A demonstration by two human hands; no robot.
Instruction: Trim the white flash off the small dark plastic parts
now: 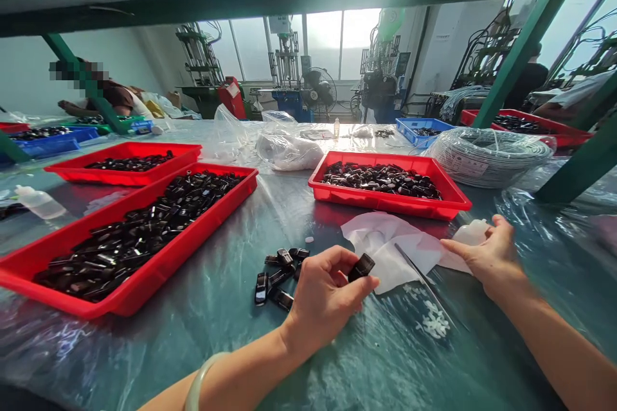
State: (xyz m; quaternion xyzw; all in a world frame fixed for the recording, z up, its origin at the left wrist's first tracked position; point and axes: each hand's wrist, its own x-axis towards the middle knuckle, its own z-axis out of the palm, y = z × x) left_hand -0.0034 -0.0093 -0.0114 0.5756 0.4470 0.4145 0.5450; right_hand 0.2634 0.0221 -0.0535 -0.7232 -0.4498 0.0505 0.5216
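Observation:
Between the thumb and fingers of my left hand (328, 292) is a small glossy black part (361, 266), raised over the table. Several similar black parts (281, 276) lie loose just left of that hand. My right hand (494, 253) has its thumb and fingers apart, beside a whitish translucent bottle (472, 232); whether the fingertips touch it I cannot tell. White tissue (385, 247) lies between the hands, with a thin metal tool (419, 276) across it. Small white pieces (435, 321) are scattered near the tool's lower end.
Red trays of black parts stand at the left (193, 237) and beyond the tissue (390, 205). A wrapped coil (486, 157) sits at the back right, by a green post (578, 164). A green beam crosses overhead. Another person (113, 96) is at the far left.

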